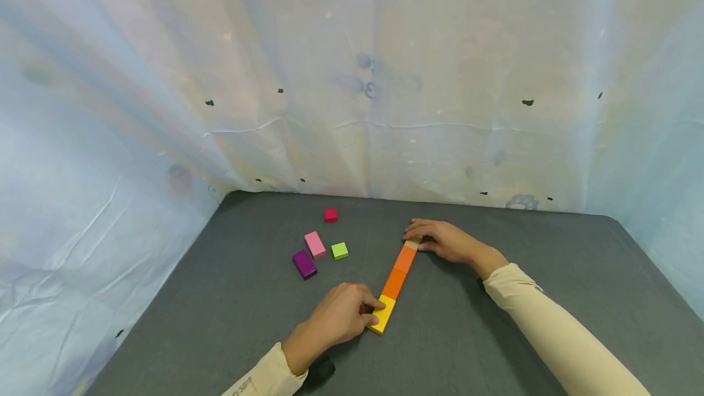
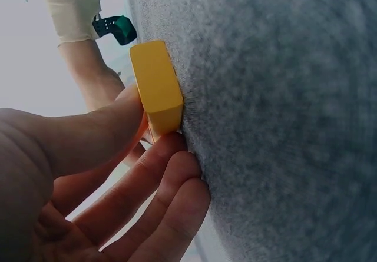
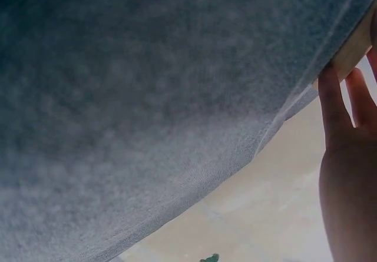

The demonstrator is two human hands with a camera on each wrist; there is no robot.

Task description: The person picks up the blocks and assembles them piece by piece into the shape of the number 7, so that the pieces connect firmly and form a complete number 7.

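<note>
A straight row of blocks lies flat on the dark table: a yellow block [image 1: 386, 315] at the near end, two orange blocks [image 1: 393, 283] in the middle, a plain wood-coloured block [image 1: 412, 243] at the far end. My left hand [image 1: 342, 315] holds the yellow block, thumb and index finger on it; in the left wrist view the thumb lies along the yellow block [image 2: 156, 76] and other fingertips touch the table. At the far end my right hand [image 1: 448, 241] grips the wood-coloured block between thumb and fingers. Only part of that block [image 3: 353, 50] shows in the right wrist view.
Left of the row lie a red block [image 1: 330, 216], a pink block [image 1: 315, 244], a lime-green block [image 1: 340, 251] and a purple block [image 1: 305, 264]. Behind the grey table [image 1: 242, 231] hangs a pale patterned curtain [image 1: 440, 78], which also closes in the sides.
</note>
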